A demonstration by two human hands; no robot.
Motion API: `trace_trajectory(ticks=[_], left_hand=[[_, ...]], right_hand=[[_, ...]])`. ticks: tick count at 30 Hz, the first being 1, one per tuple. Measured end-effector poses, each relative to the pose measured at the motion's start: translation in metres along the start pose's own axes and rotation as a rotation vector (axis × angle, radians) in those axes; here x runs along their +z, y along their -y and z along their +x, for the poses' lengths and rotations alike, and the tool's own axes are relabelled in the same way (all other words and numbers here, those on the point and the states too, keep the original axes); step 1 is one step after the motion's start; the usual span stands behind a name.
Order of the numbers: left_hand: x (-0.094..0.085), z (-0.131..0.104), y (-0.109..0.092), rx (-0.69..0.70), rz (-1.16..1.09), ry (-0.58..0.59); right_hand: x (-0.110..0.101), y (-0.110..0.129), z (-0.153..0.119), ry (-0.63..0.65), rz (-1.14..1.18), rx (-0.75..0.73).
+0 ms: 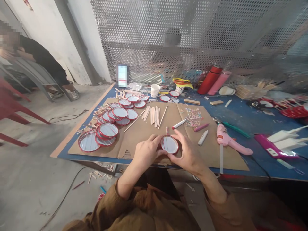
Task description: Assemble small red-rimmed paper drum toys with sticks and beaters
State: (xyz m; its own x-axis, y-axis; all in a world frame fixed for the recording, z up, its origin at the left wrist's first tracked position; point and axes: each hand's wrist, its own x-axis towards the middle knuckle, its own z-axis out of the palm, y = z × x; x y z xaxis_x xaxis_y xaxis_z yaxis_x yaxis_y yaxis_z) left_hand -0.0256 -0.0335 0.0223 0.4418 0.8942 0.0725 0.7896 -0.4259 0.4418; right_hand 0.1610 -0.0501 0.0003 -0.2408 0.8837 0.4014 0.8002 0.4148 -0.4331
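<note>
Between my two hands, near the table's front edge, is a small round disc with a red rim and a pale, shiny face; a short stick juts from its far side. My left hand grips its left edge, fingers curled. On the right edge, the thumb and fingers of my right hand are closed. Similar red-rimmed discs lie in overlapping piles to the left. Flat wooden sticks and a white marker lie beyond my hands on the cardboard.
Small coloured bands, a pink glue gun, green-handled pliers and a purple power strip lie to the right. A paper cup and red bottle stand at the back. A person sits at far left.
</note>
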Motion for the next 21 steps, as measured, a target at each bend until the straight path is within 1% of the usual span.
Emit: trace_trajectory(ticks=[6,13,21], left_hand=[[0.0035,0.0014,0.0011,-0.014,0.012,-0.018],[0.0056,0.0018,0.0033,-0.012,0.03,-0.015],[0.0029,0.0031,0.0025,-0.008,0.016,0.006]], right_hand=[[0.0008,0.0009,0.0008,0.024,-0.005,0.023],[0.0031,0.0007,0.0017,0.013,-0.045,0.013],[0.0016,0.0063,0.0041,0.006,-0.136,-0.013]])
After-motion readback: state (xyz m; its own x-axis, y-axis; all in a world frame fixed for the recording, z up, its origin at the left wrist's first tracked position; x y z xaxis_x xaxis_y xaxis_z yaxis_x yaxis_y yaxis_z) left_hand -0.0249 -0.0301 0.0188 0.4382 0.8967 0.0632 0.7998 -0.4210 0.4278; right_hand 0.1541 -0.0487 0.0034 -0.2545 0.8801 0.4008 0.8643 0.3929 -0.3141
